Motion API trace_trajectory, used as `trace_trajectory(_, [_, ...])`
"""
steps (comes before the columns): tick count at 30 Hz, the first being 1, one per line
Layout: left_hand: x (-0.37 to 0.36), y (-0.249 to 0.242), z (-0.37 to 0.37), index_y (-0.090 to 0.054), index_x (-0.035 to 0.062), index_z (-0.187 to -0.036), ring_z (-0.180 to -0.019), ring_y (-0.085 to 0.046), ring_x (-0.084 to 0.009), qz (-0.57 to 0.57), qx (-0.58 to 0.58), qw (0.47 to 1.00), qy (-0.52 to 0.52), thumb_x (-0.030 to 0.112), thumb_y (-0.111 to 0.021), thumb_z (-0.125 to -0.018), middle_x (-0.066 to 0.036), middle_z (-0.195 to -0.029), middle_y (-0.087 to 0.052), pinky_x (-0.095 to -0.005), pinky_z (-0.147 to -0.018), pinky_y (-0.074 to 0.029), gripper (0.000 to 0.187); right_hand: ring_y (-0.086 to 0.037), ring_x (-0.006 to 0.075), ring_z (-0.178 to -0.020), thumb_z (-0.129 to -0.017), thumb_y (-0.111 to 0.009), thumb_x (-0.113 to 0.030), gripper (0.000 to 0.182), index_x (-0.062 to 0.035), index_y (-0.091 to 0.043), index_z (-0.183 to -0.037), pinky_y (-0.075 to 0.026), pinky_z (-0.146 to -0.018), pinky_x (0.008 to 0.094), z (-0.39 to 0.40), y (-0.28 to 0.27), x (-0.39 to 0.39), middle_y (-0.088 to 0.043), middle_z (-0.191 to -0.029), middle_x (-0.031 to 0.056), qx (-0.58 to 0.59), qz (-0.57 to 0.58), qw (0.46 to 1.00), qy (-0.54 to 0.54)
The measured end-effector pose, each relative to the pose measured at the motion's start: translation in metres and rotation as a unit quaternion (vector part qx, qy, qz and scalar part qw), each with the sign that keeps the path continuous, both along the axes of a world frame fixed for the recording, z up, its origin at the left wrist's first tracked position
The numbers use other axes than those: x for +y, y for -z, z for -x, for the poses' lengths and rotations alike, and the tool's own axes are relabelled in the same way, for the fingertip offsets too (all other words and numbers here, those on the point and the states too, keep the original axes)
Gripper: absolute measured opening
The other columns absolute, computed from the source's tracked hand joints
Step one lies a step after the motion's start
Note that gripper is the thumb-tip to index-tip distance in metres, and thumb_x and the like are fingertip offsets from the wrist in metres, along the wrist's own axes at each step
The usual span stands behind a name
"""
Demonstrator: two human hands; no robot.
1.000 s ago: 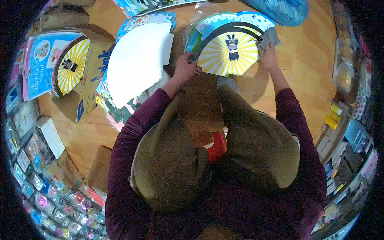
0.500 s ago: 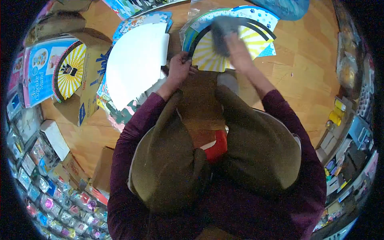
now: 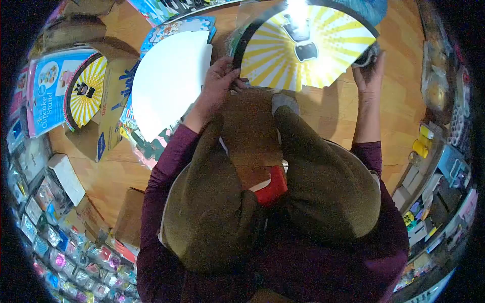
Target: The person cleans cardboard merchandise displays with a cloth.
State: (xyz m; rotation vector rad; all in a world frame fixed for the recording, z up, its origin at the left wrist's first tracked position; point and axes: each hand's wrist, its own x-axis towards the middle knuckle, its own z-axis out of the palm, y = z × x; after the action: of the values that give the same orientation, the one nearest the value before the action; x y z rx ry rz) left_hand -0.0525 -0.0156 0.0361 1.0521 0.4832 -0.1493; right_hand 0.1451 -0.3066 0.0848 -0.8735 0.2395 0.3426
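A fan-shaped cardboard panel [image 3: 273, 55] with yellow and white rays, a black border and a black cartoon figure is tilted up off the floor, a bright glare on its upper part. My left hand [image 3: 222, 78] pinches its left corner. At its right corner is my right hand [image 3: 370, 73], fingers curled around a dark bundled cloth [image 3: 367, 55] and against the panel's edge; the fingertips are partly hidden. Left of my left hand lies a stack topped by a blank white fan-shaped sheet [image 3: 169, 81], with patterned pieces beneath.
A cardboard box [image 3: 113, 106] on the left has a blue cupcake stand package [image 3: 48, 101] and a similar yellow-rayed panel [image 3: 87, 93] against it. Many small plastic packets [image 3: 63, 260] fill the lower left. Shelves with yellow spools [image 3: 420, 147] line the right.
My right hand has moved from the panel's face to its right corner, cloth still in it. The panel has been lifted and tilted, uncovering its black figure.
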Motion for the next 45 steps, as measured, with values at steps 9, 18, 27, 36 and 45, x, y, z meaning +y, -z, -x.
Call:
trace_trajectory(9, [0.0,-0.036,-0.017,-0.028,0.0052,-0.123,-0.105,-0.046,-0.0279,0.017,-0.129,0.981,0.146,0.026,-0.05,-0.083,-0.018,-0.11,-0.045,-0.0351,-0.077,-0.047,0.05,-0.058,0.0177,-0.071,-0.073,-0.063,-0.011,0.029,0.0019,-0.054,-0.098,-0.045,-0.065,0.027,0.031,-0.087,0.052,-0.061,-0.086,0.0091,-0.609,0.592,0.527,0.029])
trace_trajectory(18, [-0.01,-0.009,0.0,-0.048,-0.0022,-0.102,-0.083,-0.057,-0.023,0.143,0.104,0.981,0.075,0.026,-0.045,-0.085,-0.014,-0.097,-0.055,-0.0347,-0.067,-0.049,0.033,-0.034,0.0352,-0.113,-0.066,-0.049,-0.013,0.054,0.0004,-0.039,-0.117,-0.032,-0.093,0.0382,0.112,0.023,0.106,-0.031,-0.126,0.0209,-0.584,0.493,0.512,-0.392])
trace_trajectory(27, [0.001,0.044,0.017,-0.057,-0.0042,-0.079,-0.064,-0.054,-0.0142,-0.314,0.011,0.922,0.228,0.01,-0.045,-0.081,-0.008,-0.072,-0.058,-0.0272,-0.055,-0.043,0.019,-0.014,0.0325,-0.125,-0.066,-0.062,-0.023,0.076,-0.0012,-0.022,-0.128,-0.017,-0.101,0.0429,0.095,0.107,0.09,-0.017,-0.134,0.0202,-0.591,0.463,0.461,-0.472])
trace_trajectory(36, [-0.001,0.031,0.021,-0.056,-0.0066,-0.087,-0.063,-0.051,-0.0109,-0.172,0.114,0.965,0.16,0.016,-0.046,-0.083,-0.005,-0.073,-0.058,-0.0249,-0.06,-0.042,0.025,-0.025,0.0296,-0.121,-0.072,-0.051,-0.018,0.058,-0.0061,-0.031,-0.125,-0.02,-0.099,0.043,-0.02,0.147,0.004,-0.031,-0.128,0.0198,-0.426,0.752,0.407,-0.297])
trace_trajectory(45, [-0.006,0.033,0.016,-0.052,-0.0064,-0.093,-0.069,-0.053,-0.0141,-0.08,0.096,0.983,0.138,0.012,-0.044,-0.084,-0.008,-0.079,-0.058,-0.028,-0.065,-0.044,0.023,-0.046,0.0187,-0.101,-0.077,-0.049,-0.007,0.038,-0.0007,-0.042,-0.114,-0.041,-0.079,0.0306,0.061,0.037,0.057,-0.048,-0.112,0.0115,-0.286,0.402,0.854,-0.163])
